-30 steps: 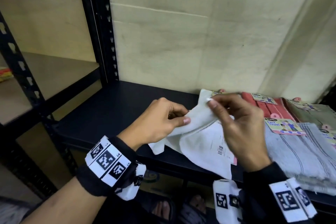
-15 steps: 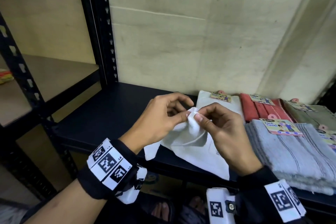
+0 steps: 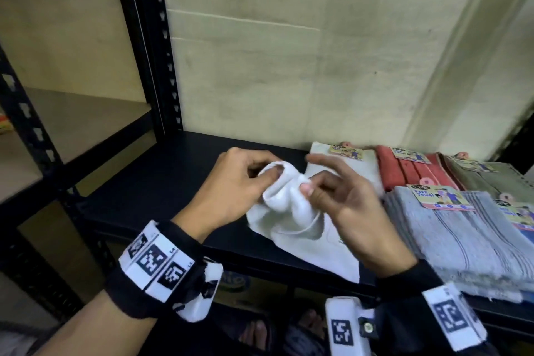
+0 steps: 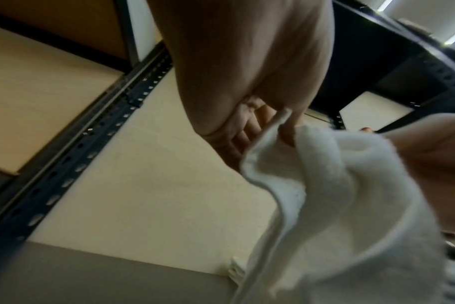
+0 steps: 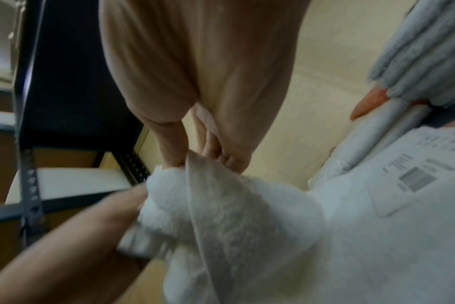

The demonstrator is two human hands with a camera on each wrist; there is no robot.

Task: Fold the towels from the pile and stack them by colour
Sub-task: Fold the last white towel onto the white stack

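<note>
A white towel [image 3: 289,211] is bunched between both hands above the front of the black shelf [image 3: 161,182]. My left hand [image 3: 245,182] pinches its left fold with thumb and fingers; the left wrist view shows the towel [image 4: 338,195] running from those fingers. My right hand [image 3: 323,185] pinches the right fold with thumb and forefinger, its other fingers spread; the right wrist view shows the towel [image 5: 234,216] hanging below. The towel's lower part drapes over a flat white towel [image 3: 329,257] with a printed label.
Folded towels lie at the right of the shelf: a cream one [image 3: 341,165] at the back, red ones [image 3: 410,173], an olive one [image 3: 485,182] and a grey stack [image 3: 462,246] in front, each with a card label. A black rack post [image 3: 150,46] stands left.
The white towel, held stretched out a second ago, has been gathered into a bunch. Both hands came together, then my right hand's fingers spread while it keeps its pinch.
</note>
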